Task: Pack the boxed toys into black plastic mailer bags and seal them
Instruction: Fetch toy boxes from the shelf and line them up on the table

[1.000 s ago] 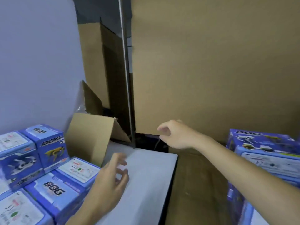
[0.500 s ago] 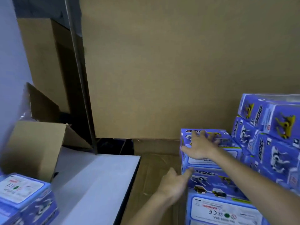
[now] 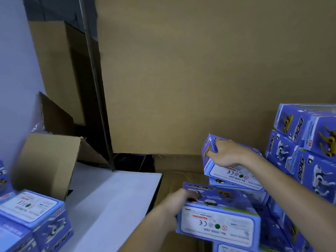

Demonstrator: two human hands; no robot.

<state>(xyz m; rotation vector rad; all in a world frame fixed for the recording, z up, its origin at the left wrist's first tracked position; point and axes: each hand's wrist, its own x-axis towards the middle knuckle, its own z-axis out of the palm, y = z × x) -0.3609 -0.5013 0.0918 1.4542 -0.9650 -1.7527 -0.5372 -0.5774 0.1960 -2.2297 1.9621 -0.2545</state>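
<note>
Half a second ago both hands only reached toward the stack on the right; now each one has a box. The right hand [image 3: 229,154] has tilted the top box [image 3: 230,172] up off the stack, and the left hand [image 3: 175,206] has pulled a lower box [image 3: 219,218] out toward the person.

The head view is the only one. The right grip is closed over the far left corner of the top box, fingers curled on its end face. The left grip holds the left end of the lower box, thumb on top; the other fingers are hidden behind it. More boxes are piled at the right edge [image 3: 307,142], and others stand on the white counter [image 3: 116,193] at the lower left [image 3: 34,213], beside an open carton [image 3: 45,164]. No black mailer bag is visible.

To do this step well, each box probably should be lifted clear before it is carried to the counter, because the pile looks loose and a dragged box could pull its neighbours down. One-handed corner holds may slip, so firm holds help.

The boxes carry the word "DOG", a CE mark, a red warning line, and a number that seems to read "No 5599-20A".
</note>
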